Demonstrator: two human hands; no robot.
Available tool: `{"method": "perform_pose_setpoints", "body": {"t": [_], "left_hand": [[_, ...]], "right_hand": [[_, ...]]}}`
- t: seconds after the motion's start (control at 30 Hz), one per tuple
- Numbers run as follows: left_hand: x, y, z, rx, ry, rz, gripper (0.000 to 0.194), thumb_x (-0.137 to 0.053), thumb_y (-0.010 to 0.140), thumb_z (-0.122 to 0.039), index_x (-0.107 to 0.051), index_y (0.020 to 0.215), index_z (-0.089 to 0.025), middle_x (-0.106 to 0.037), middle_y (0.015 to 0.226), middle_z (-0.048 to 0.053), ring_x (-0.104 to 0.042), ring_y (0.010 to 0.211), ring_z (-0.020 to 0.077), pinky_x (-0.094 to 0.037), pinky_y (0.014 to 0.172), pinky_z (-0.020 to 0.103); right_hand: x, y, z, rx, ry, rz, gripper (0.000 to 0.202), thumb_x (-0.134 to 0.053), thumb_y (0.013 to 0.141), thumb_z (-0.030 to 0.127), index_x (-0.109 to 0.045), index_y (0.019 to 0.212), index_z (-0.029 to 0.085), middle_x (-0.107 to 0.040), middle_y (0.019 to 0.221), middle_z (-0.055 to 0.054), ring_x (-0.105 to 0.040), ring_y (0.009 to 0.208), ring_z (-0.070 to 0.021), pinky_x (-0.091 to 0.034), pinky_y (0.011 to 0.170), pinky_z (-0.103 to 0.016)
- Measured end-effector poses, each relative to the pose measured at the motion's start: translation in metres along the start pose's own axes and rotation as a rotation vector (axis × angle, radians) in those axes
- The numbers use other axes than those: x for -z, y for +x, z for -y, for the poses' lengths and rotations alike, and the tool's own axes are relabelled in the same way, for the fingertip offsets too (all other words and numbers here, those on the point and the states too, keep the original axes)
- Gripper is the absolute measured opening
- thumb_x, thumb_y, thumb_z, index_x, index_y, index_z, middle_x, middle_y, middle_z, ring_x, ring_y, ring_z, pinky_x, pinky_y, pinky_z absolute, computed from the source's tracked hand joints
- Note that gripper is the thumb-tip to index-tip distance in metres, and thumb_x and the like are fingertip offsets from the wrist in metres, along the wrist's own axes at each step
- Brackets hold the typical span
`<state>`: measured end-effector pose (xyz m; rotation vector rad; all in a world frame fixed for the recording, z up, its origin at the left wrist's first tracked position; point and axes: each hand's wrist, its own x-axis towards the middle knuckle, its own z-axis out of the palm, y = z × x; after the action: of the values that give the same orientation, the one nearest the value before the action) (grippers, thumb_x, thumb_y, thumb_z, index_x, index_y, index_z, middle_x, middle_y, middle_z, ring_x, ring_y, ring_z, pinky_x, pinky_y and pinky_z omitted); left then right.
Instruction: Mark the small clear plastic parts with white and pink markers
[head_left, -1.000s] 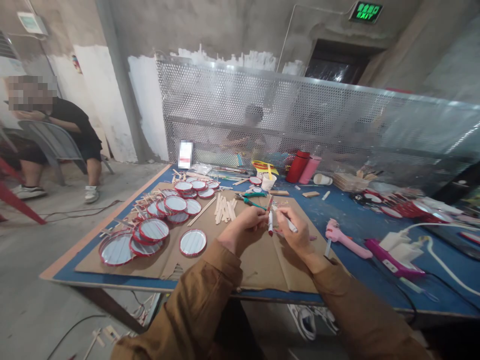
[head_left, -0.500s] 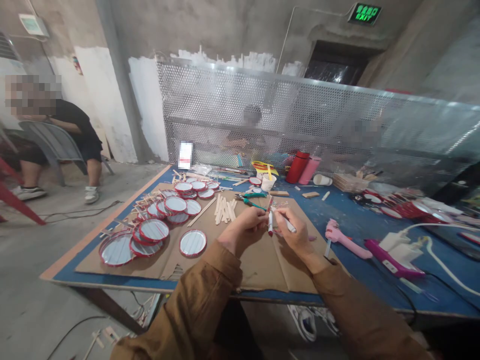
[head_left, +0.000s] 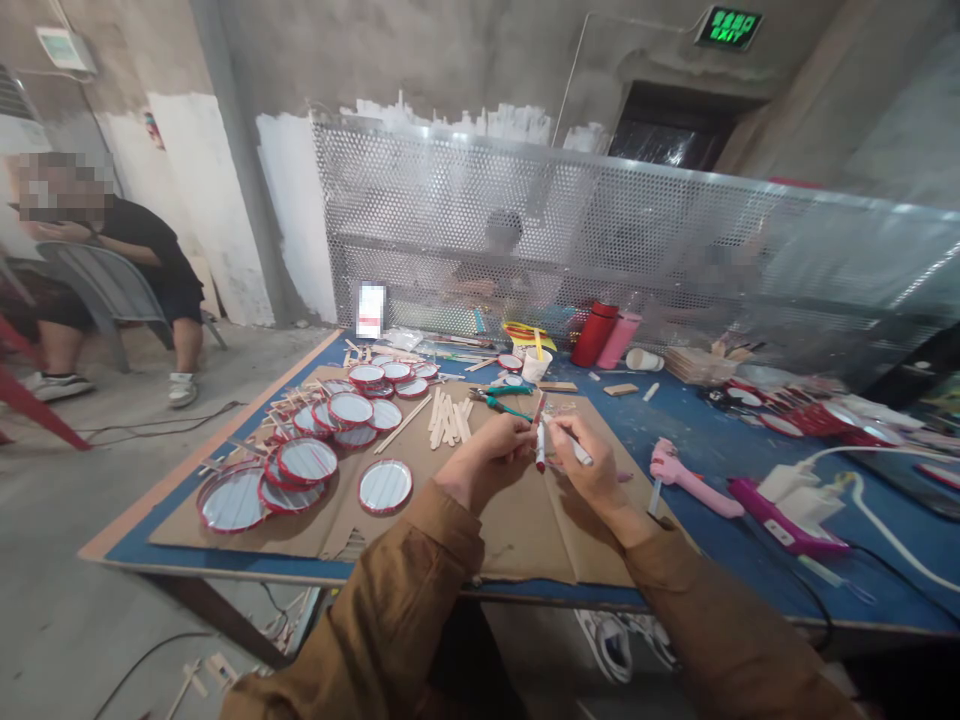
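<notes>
Over the cardboard sheet (head_left: 517, 540), my two hands are close together. My left hand (head_left: 501, 450) is closed, pinching a thin reddish stick (head_left: 539, 405) that points away from me. My right hand (head_left: 589, 465) is closed round a white marker (head_left: 580, 452), its rear end showing past the fingers. Between the hands is a white pen-like piece with a dark red end (head_left: 541, 455); which hand supports it I cannot tell. Left of my hands lie pale wooden craft sticks (head_left: 448, 418), and a round disc with a red rim (head_left: 385, 486) lies flat.
Several red-rimmed discs (head_left: 307, 459) overlap at the left. Green-handled pliers (head_left: 502, 400) lie beyond my hands. At right are a pink glue gun (head_left: 694, 482) and a purple power strip (head_left: 784, 515) with cables. A red bottle (head_left: 595, 335) stands near the perforated metal screen (head_left: 420, 200). A person sits at far left.
My hands and what they hold look almost unmoved. The seated person at far left has shifted head and arm slightly.
</notes>
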<state>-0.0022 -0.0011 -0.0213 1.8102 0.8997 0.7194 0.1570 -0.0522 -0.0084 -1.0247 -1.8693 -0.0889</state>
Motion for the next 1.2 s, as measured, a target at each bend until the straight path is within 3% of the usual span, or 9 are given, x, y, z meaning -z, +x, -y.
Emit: {"method": "perform_pose_setpoints", "body": {"t": [0.2,0.6,0.77,1.0,1.1,1.2], "left_hand": [[-0.001,-0.002,-0.001,0.008,-0.025,-0.019,0.027,-0.048,0.082,-0.031,-0.046,0.059,-0.016,-0.043,0.05,-0.002,-0.036,0.043,0.0056,-0.025,0.045,0.023],[-0.008,-0.014,-0.006,-0.038,0.005,-0.109,0.03,-0.051,0.082,-0.031,-0.045,0.057,-0.016,-0.04,0.049,-0.002,-0.031,0.045,0.0062,-0.019,0.045,0.026],[-0.011,-0.02,-0.007,-0.133,0.034,-0.173,0.028,-0.052,0.082,-0.027,-0.042,0.057,-0.017,-0.036,0.05,-0.003,-0.027,0.046,0.0055,-0.017,0.047,0.027],[-0.009,-0.019,-0.011,-0.101,0.021,-0.158,0.03,-0.049,0.083,-0.027,-0.042,0.056,-0.017,-0.034,0.046,-0.004,-0.029,0.045,0.006,-0.019,0.047,0.026],[-0.008,-0.015,-0.01,-0.06,0.021,-0.1,0.031,-0.049,0.083,-0.027,-0.043,0.055,-0.017,-0.037,0.046,-0.003,-0.031,0.044,0.006,-0.021,0.046,0.025],[-0.008,-0.011,-0.004,-0.099,0.004,-0.118,0.029,-0.048,0.084,-0.026,-0.043,0.056,-0.017,-0.037,0.047,-0.003,-0.032,0.043,0.0059,-0.022,0.046,0.025]], "right_hand": [[0.0,0.0,0.0,-0.013,-0.02,-0.001,0.016,-0.045,0.089,0.03,-0.058,0.086,0.021,-0.064,0.077,-0.004,-0.06,0.071,-0.0172,-0.047,0.069,-0.029],[-0.002,-0.002,-0.006,-0.003,0.0,0.004,0.014,-0.046,0.089,0.03,-0.058,0.088,0.021,-0.065,0.082,-0.005,-0.062,0.08,-0.0193,-0.047,0.076,-0.031],[-0.002,-0.002,-0.006,0.002,-0.005,0.013,0.014,-0.046,0.09,0.03,-0.057,0.088,0.022,-0.065,0.081,-0.005,-0.062,0.078,-0.0192,-0.047,0.074,-0.031],[-0.002,-0.001,-0.005,-0.01,-0.003,-0.005,0.013,-0.048,0.089,0.03,-0.058,0.086,0.021,-0.065,0.081,-0.005,-0.061,0.078,-0.019,-0.047,0.074,-0.031],[-0.002,-0.001,-0.004,-0.01,-0.002,-0.001,0.014,-0.047,0.089,0.03,-0.057,0.086,0.021,-0.065,0.081,-0.005,-0.061,0.077,-0.0186,-0.046,0.073,-0.03],[-0.002,-0.001,-0.004,-0.005,-0.01,-0.006,0.014,-0.047,0.089,0.029,-0.057,0.086,0.021,-0.065,0.081,-0.005,-0.061,0.077,-0.0184,-0.046,0.073,-0.03]]}}
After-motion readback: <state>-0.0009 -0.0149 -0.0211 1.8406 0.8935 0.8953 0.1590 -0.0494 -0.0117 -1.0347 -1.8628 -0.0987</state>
